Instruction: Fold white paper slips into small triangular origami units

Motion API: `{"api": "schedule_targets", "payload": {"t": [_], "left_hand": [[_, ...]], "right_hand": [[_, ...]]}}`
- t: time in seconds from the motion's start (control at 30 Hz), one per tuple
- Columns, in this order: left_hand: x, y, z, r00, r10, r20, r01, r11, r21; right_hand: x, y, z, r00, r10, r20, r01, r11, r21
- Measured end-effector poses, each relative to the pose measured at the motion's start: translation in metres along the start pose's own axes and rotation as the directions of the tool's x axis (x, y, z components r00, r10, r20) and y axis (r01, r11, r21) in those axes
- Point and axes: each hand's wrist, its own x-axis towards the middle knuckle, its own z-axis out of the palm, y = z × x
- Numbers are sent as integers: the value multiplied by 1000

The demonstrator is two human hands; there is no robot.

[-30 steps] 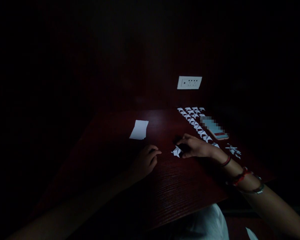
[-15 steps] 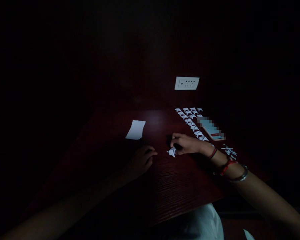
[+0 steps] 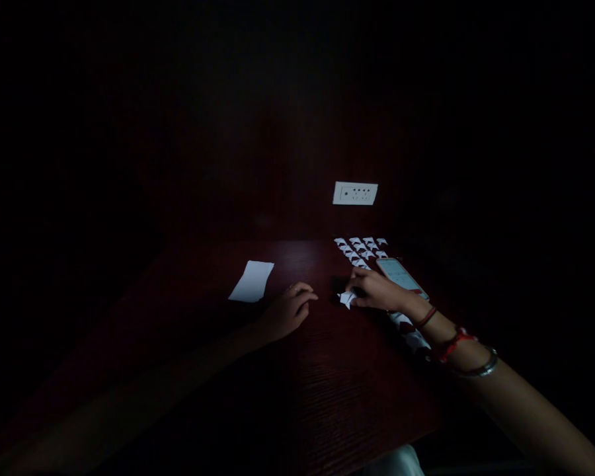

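Note:
The scene is very dark. My right hand lies on a dark red wooden table, its fingers closed on a small folded white paper piece. My left hand rests on the table a little to the left, fingers loosely curled, holding nothing that I can see. A red thread band and a metal bangle sit on my right wrist. Rows of several small folded white paper pieces lie behind my right hand, and more show beside my right wrist.
A flat white paper sheet lies left of my left hand. A phone with a lit screen lies right of the paper rows. A white wall socket plate is on the dark wall behind the table.
My right hand has slid the folded piece slightly left and away from me. The view tilted down, so everything sits lower in frame. The left hand has stayed put.

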Motion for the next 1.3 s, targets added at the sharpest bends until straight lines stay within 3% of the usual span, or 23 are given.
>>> {"api": "schedule_targets", "payload": {"t": [0.17,0.33,0.5,0.63,0.77,0.97,1.3], "left_hand": [[81,-7,44,995,39,-96,-41,999,-23],[143,-6,93,981,84,-173,-94,994,-50],[190,-23,128,960,69,-272,-86,995,-51],[219,-44,141,931,26,-363,-46,998,-46],[232,-57,146,904,-7,-426,-12,999,-43],[232,-65,151,885,-70,-460,52,997,-52],[232,-66,154,891,-95,-444,68,995,-78]], "right_hand": [[-35,54,-24,986,137,-93,-147,983,-110],[-62,108,-31,954,269,-133,-289,943,-162],[-59,160,-33,920,372,-122,-390,897,-207],[-45,202,-31,897,437,-69,-439,860,-259],[-31,241,-21,879,476,-14,-459,839,-292],[-9,284,1,850,525,38,-493,819,-293],[28,307,15,817,554,159,-514,826,-232]]}}
